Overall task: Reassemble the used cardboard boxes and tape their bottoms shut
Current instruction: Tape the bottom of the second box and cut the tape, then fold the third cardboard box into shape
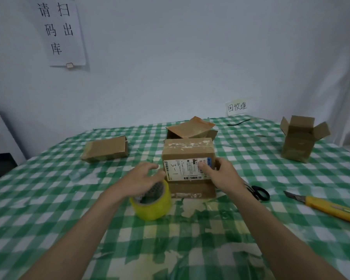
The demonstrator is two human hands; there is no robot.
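Right hand [220,174] in a grip on labelled box [188,158], left hand [141,178] seemingly loose-fingered over tape roll [152,201]

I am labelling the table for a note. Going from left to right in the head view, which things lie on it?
Flat box → yellow tape roll → labelled box → scissors → open box → yellow utility knife.

Both bare arms reach forward from the bottom of the view and come closer together toward the hands. The left hand [140,179] is palm down, its fingers [150,166] spread out and a little bent, holding nothing. Just to the right of those fingers is the right hand [223,174]. Its thumb [205,168] points left and its other fingers curl around to the far side.
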